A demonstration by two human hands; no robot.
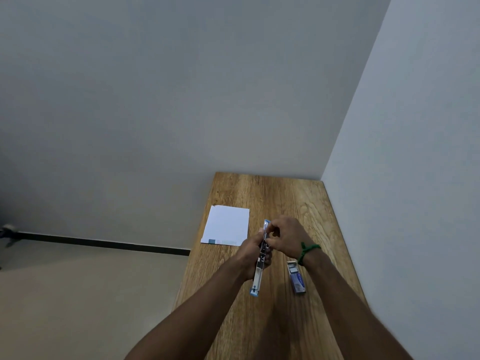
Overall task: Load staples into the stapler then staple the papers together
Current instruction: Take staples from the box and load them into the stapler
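Stapler: the stapler (257, 275) was swung open into one long line, and you held it above the tabletop (285, 198).
Left grip: your left hand (253, 254) was wrapped round the stapler's middle.
Right grip: your right hand (284, 236) pinched at the open track with curled fingertips; whether they held staples was too small to tell.
Papers: the papers (226, 224) lay flat near the tabletop's left edge, beyond your hands.
Staple box: the staple box (297, 278) lay open, right of the stapler.
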